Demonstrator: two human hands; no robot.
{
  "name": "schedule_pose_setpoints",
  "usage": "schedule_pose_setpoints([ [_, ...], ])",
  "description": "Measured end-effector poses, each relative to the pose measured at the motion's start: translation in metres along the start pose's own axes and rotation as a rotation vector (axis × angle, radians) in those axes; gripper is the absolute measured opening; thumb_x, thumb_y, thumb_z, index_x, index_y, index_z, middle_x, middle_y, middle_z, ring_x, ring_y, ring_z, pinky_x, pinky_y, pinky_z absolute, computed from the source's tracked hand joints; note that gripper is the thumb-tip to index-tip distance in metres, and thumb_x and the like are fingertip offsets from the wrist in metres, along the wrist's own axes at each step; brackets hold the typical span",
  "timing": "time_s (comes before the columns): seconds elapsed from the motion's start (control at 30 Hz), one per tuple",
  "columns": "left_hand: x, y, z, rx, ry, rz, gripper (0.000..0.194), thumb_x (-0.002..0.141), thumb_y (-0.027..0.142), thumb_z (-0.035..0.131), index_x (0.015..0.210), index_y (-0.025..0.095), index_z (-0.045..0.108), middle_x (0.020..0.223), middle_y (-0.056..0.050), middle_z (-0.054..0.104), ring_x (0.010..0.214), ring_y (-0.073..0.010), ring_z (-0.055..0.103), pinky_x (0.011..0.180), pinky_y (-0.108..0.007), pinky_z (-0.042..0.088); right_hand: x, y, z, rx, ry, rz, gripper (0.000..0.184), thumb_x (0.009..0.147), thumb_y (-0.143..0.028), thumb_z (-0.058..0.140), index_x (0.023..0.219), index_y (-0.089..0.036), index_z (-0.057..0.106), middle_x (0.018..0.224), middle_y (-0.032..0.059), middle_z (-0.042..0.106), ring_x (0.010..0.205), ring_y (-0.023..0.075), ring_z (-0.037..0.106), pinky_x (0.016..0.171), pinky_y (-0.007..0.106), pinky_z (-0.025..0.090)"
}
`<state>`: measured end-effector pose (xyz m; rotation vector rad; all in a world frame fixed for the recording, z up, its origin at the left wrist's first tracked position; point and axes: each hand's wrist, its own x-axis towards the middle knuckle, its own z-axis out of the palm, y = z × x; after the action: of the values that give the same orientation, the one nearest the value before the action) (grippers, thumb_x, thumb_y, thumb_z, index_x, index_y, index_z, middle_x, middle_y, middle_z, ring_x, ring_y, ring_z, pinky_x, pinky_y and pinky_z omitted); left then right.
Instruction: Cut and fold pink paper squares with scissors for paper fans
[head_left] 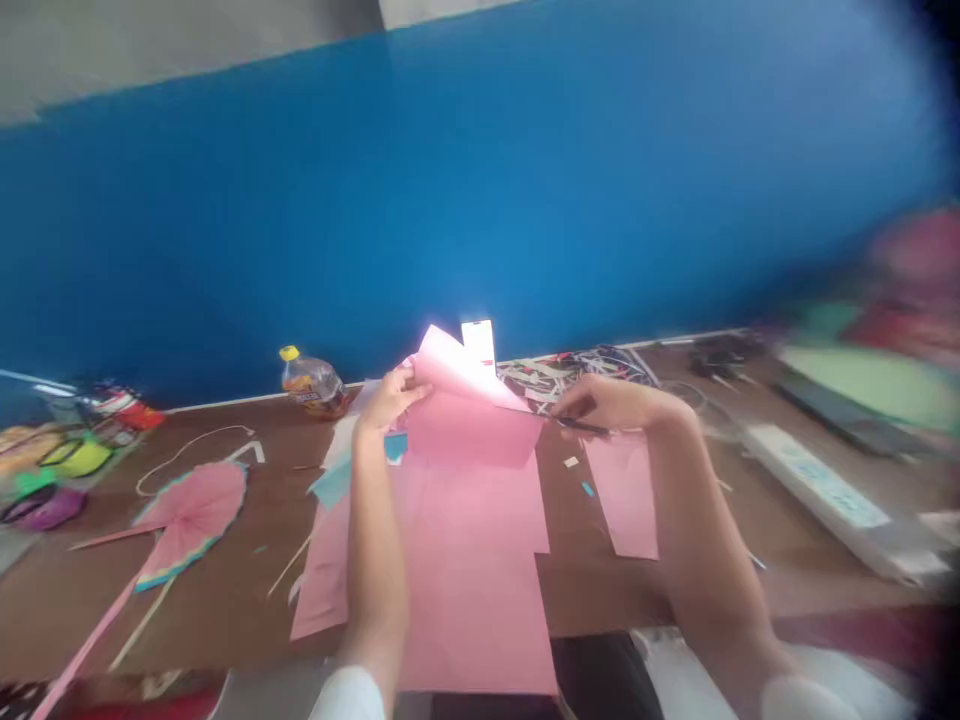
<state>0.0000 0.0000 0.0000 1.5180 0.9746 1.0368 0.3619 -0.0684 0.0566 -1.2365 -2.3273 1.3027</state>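
A large pink paper sheet (469,520) lies on the brown table (225,590) in front of me, its far end lifted and folded up. My left hand (390,395) pinches that raised far edge at its left corner. My right hand (600,405) is closed on a thin dark tool, seemingly scissors (589,427), at the sheet's right edge. A narrower pink strip (626,495) lies just right of the sheet, under my right forearm. Small blue paper pieces (337,480) sit by my left wrist.
A plastic bottle (311,385) with a yellow cap lies at the blue wall. A pink paper fan (191,515) on a stick lies to the left, coloured items at the far left. A lit phone (478,342), paper scraps (570,370) and a long white box (817,485) are to the right.
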Motion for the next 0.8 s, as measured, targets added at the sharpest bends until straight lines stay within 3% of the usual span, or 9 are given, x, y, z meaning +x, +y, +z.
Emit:
schedule_pose_setpoints([
  [0.27, 0.0, 0.006, 0.009, -0.026, -0.023, -0.025, 0.057, 0.064, 0.041, 0.079, 0.11, 0.009, 0.065, 0.1, -0.014, 0.072, 0.083, -0.0251, 0.069, 0.076, -0.037, 0.055, -0.001, -0.002, 0.001, 0.084, 0.016, 0.05, 0.04, 0.07, -0.041, 0.068, 0.101, -0.017, 0.075, 0.055, -0.0001, 0.061, 0.048, 0.0106, 0.048, 0.051, 0.024, 0.04],
  [0.8, -0.003, 0.02, 0.023, -0.036, -0.048, 0.011, 0.056, 0.066, 0.042, 0.078, 0.11, 0.009, 0.065, 0.105, -0.016, 0.07, 0.088, -0.0253, 0.068, 0.077, -0.036, 0.056, -0.004, -0.006, -0.002, 0.036, 0.037, 0.061, 0.037, 0.07, -0.039, 0.064, 0.099, -0.019, 0.076, 0.07, 0.0024, 0.068, 0.051, 0.0113, 0.05, 0.051, 0.025, 0.039],
])
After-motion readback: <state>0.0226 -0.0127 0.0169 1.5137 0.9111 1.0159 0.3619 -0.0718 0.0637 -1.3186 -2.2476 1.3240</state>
